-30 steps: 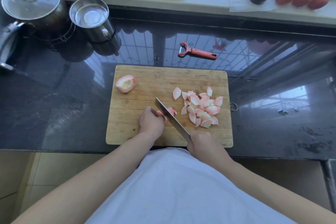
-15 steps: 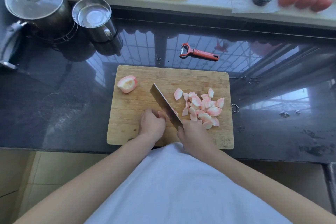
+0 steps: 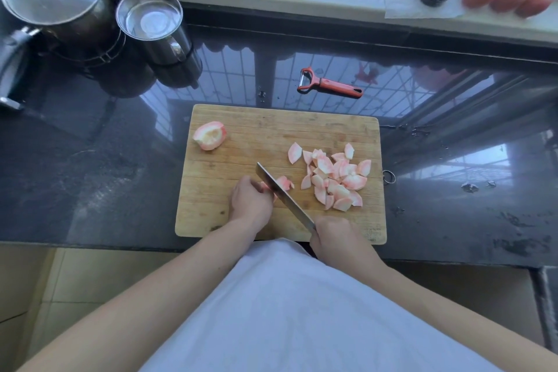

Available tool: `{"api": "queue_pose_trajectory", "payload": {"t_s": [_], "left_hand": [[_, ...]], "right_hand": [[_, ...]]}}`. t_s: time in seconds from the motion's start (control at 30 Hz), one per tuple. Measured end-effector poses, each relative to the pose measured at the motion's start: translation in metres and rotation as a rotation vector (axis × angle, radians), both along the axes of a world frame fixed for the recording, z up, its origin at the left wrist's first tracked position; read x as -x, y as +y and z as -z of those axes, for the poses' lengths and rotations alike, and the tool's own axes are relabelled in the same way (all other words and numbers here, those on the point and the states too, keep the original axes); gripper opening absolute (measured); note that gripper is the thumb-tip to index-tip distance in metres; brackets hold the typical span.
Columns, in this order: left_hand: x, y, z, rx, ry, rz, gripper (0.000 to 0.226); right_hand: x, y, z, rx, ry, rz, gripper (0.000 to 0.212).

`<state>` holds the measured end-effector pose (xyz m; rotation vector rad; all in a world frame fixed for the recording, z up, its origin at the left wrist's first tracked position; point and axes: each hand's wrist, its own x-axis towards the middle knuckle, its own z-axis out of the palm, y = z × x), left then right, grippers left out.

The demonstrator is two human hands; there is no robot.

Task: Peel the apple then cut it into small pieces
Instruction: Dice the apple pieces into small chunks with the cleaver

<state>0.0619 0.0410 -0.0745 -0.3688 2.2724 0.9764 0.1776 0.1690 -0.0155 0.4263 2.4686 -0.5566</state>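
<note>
Since half a second ago the knife (image 3: 283,196) has dropped from its raised position onto the apple piece (image 3: 283,183); blade now lies diagonally across the cutting board (image 3: 241,130). My right hand (image 3: 339,238) grips the handle at the board's near edge, fingers wrapped around it. My left hand (image 3: 250,201) holds the apple piece against the board, fingers curled over it just left of the blade. Cut pieces (image 3: 335,178) are heaped toward the board's right edge. Apple core remnant (image 3: 210,135) sits near the far-left corner. Red peeler (image 3: 329,87) lies on the dark surface (image 3: 90,160) beyond the board's far edge.
</note>
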Motion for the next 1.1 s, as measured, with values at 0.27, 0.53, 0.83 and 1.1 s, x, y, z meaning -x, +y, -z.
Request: {"api": "queue_pose_trajectory", "payload": {"t_s": [0.27,0.53,0.83,1.1], "left_hand": [[0.001,0.002,-0.003,-0.019,0.031,-0.035,0.019],[-0.002,-0.001,0.002,0.014,-0.007,-0.008,0.014],[-0.002,0.0,0.002,0.028,0.003,-0.017,0.014],[-0.002,-0.003,0.007,-0.003,0.002,-0.009,0.017]], "right_hand": [[0.036,-0.018,0.019,0.076,0.071,0.034,0.015],[0.004,-0.005,0.009,0.067,0.072,0.118,0.02],[-0.006,0.0,0.008,0.037,0.019,0.08,0.021],[-0.017,0.01,0.007,-0.02,-0.064,0.025,0.021]]}}
